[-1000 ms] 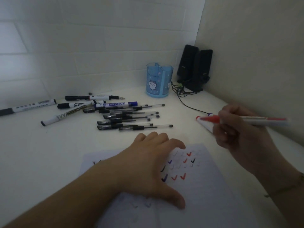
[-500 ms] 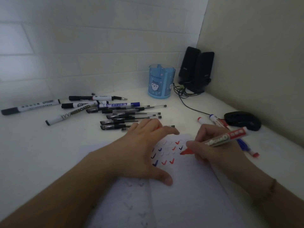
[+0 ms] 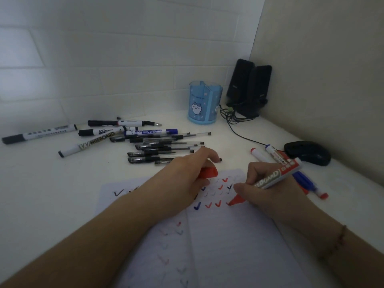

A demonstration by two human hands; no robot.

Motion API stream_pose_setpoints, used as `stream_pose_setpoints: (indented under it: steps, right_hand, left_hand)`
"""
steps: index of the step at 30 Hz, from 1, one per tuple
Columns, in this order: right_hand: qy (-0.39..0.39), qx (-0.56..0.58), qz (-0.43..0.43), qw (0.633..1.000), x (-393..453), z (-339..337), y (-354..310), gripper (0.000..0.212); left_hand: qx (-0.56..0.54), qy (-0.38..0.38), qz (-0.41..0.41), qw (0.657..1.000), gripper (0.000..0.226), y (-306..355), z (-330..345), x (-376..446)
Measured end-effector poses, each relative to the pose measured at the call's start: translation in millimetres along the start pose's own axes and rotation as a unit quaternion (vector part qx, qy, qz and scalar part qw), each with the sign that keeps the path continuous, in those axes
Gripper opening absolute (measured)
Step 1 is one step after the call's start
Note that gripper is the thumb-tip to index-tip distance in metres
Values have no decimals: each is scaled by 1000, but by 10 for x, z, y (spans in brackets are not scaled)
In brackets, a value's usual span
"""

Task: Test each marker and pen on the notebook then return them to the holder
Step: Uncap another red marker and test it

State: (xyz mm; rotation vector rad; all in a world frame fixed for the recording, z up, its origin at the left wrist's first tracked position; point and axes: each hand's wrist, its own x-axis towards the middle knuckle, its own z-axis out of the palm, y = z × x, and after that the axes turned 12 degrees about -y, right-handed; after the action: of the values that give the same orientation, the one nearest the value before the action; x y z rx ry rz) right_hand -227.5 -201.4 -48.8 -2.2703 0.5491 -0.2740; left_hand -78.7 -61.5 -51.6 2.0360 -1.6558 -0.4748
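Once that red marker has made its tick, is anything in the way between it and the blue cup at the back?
Nothing visible blocks it. The red marker in the right hand has bare table up to the blue holder. The pile of pens lies left of that path, the mouse right.

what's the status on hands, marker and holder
Right hand gripping red marker, tip on notebook. Left hand holds red cap. Holder unobstructed.

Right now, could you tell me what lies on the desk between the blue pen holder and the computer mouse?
In the head view, only a thin black cable crosses the bare white desk between the blue pen holder and the mouse.
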Motion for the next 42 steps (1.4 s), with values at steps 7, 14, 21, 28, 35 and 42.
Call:
stream_pose_setpoints:
  steps: [7, 14, 21, 28, 35, 42]
  right_hand:
    - [34, 115, -50, 992, -18, -43, -10, 36]
    - [-44, 324, -160, 931, -25, -193, 37, 54]
    - [-40, 297, -140, 944, -14, -172, 74, 22]
    - [-53, 280, -132, 949, -37, -113, 24, 35]
    - [-55, 304, -167, 936, -48, -48, -31, 53]
    - [-60, 266, -171, 947, -8, -88, -45, 30]
  left_hand:
    - [62, 56, 10, 996, 30, -34, -6, -4]
    - [9, 76, 24, 997, 39, -6, -6, -4]
    - [44, 89, 50, 994, 24, -2, -13, 1]
    - [-10, 103, 116, 988, 21, -36, 26, -21]
    - [-143, 154, 122, 970, 23, 46, 7, -27]
    - [-99, 140, 104, 980, 21, 59, 41, 9]
